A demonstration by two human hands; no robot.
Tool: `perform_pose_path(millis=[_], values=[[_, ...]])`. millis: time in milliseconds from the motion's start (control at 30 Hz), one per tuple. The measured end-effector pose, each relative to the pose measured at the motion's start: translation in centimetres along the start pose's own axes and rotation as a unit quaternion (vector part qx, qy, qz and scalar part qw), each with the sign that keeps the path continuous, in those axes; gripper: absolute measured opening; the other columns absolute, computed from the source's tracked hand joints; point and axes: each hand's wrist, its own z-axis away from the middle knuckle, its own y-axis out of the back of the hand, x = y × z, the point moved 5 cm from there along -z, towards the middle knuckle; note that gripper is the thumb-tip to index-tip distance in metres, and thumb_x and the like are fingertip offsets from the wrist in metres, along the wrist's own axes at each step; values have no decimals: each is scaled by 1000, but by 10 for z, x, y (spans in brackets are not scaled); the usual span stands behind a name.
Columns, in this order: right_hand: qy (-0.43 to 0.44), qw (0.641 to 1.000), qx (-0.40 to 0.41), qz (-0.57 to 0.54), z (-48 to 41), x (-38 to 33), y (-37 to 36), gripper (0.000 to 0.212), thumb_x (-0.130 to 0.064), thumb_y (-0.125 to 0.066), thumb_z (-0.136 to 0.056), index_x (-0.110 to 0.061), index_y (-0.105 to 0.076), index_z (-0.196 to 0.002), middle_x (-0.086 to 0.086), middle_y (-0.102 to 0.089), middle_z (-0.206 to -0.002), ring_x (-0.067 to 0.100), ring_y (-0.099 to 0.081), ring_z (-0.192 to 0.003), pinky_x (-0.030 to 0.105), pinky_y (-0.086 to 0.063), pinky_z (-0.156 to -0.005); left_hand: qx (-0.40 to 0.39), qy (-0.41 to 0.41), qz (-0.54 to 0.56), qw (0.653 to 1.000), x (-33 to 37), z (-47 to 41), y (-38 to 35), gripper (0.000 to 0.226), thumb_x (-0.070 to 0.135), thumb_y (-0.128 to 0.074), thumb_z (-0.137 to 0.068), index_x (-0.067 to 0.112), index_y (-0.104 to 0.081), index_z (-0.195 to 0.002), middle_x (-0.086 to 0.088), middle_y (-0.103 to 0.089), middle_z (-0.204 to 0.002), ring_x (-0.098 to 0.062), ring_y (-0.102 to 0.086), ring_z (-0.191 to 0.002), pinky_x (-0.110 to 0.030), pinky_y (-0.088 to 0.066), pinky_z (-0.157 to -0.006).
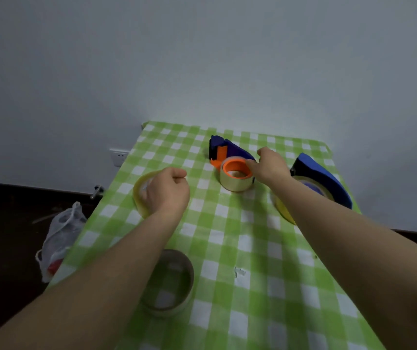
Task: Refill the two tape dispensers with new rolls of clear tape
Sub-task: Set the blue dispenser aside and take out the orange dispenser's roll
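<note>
Close to us, beside our left arm, a thin tape ring (169, 281) lies flat on the green checked surface (240, 248). Further out, our left hand (167, 190) is curled round a clear tape roll (139, 195) standing on its edge. Our right hand (270, 165) pinches the rim of a second roll (235, 185) on the blue and orange dispenser (230, 147), just left of that hand. Another blue dispenser (323, 178) lies to its right.
</note>
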Motion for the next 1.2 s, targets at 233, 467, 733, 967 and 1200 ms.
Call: perform_pose_path(millis=[233,467,733,967,1200], values=[[-28,998,-35,54,-19,-8,-25,6,-8,-51,-86,-9,-47,-91,9,-52,-83,28,-51,-78,33,-41,-66,-7,3,-15,1000,-4,-10,5,28,14,-50,-90,26,-69,-105,7,-70,-108,-17,-58,-107,-27,-31,-100],[-14,1000,-5,8,-7,-7,-29,7,-9,-52,-88,-4,-49,-93,12,-60,-89,32,-62,-77,41,-55,-72,-17,-22,8,1000,-1,0,13,27,11,-53,-88,20,-71,-104,2,-71,-107,-16,-61,-100,-29,-43,-98],[14,998,-29,-56,74,1,10,15,-8,-48,-90,-6,-54,-103,9,-64,-89,28,-70,-62,44,-60,-66,-64,-56,93,992,10,49,13,31,1,-47,-87,17,-73,-90,-2,-73,-98,-17,-64,-90,-24,-46,-75],[9,999,-43,-30,161,31,30,12,-11,-49,-90,-9,-54,-100,9,-67,-88,24,-70,-59,40,-60,-62,-122,-38,119,985,10,123,0,29,0,-48,-86,10,-72,-99,-6,-72,-106,-19,-62,-103,-28,-47,-92],[-17,999,-37,-31,224,64,20,14,-12,-51,-88,-6,-53,-100,13,-66,-92,30,-70,-64,47,-58,-66,-303,-173,18,937,6,202,-25,98,18,-78,-67,9,-24,-147,-9,-34,-146,-20,-36,-134,-23,-30,-107]])
